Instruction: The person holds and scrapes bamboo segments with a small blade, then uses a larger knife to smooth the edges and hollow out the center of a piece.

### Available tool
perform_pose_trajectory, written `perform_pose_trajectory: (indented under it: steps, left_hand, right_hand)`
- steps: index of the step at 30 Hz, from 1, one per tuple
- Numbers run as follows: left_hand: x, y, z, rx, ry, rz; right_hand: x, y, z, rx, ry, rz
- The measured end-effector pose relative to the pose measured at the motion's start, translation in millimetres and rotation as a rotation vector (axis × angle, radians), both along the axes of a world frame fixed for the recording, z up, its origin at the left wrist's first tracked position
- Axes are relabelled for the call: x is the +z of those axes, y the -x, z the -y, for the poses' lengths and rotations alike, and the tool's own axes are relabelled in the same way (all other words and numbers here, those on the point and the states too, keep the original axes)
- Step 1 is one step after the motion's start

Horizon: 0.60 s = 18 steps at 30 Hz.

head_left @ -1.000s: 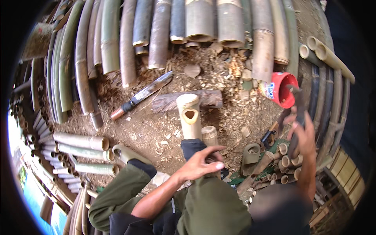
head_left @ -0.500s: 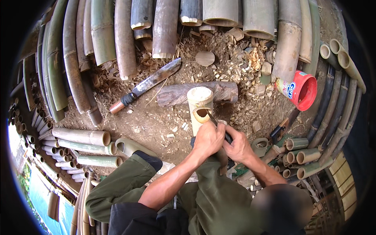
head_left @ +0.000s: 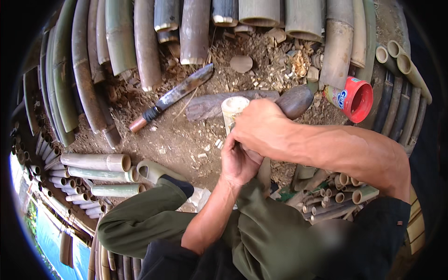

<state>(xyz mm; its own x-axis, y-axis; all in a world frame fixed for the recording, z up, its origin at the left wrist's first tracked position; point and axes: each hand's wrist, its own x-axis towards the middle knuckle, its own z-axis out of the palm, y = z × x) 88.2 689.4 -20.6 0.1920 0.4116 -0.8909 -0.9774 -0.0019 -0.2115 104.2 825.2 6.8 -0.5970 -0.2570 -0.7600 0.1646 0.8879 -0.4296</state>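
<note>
A short, pale bamboo section [head_left: 234,103] stands in front of me, its lower part hidden behind my hands. My left hand [head_left: 239,163] is palm up and curled round its lower part. Over its side lies my right hand [head_left: 260,122], closed on a knife [head_left: 295,101]. Only the dark, rounded wooden handle shows, jutting out to the far right of my fist; the blade is hidden. Just beyond the bamboo section, a weathered wood block [head_left: 205,106] lies on the ground. Left of it is a machete [head_left: 179,93] with a black-wrapped, brown handle.
Long bamboo poles [head_left: 193,32] line the far side. A red container [head_left: 359,100] lies tipped at the right. Cut bamboo tubes [head_left: 95,162] are stacked at left, others [head_left: 343,196] at right. Wood chips [head_left: 261,60] cover the ground. A clog [head_left: 151,171] is on my left foot.
My right hand has moved left and up across the bamboo section, turning the knife so its handle points away to the right. The left hand has dropped lower and turned palm up.
</note>
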Motion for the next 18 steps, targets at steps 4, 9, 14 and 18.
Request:
perform_pose_trajectory:
  steps: [4, 9, 14, 18]
  left_hand:
    - [-33.1, -48.7, 35.0, -0.077, -0.205, 0.12]
    - [-33.5, -30.8, 56.8, -0.404, -0.156, -0.214]
    - [-56.0, 21.2, 56.6, -1.337, -0.179, -0.798]
    - [-50.9, 46.5, 38.7, -1.494, -0.343, -0.804]
  right_hand:
    - [-4.5, -82.8, 12.1, -0.062, -0.095, -0.136]
    - [-23.1, -117.3, 51.1, -0.557, 0.045, -0.144]
    - [-59.5, -109.3, 164.1, -1.388, -0.015, -0.319]
    - [-49.2, -89.8, 171.6, -1.641, 0.108, -0.33]
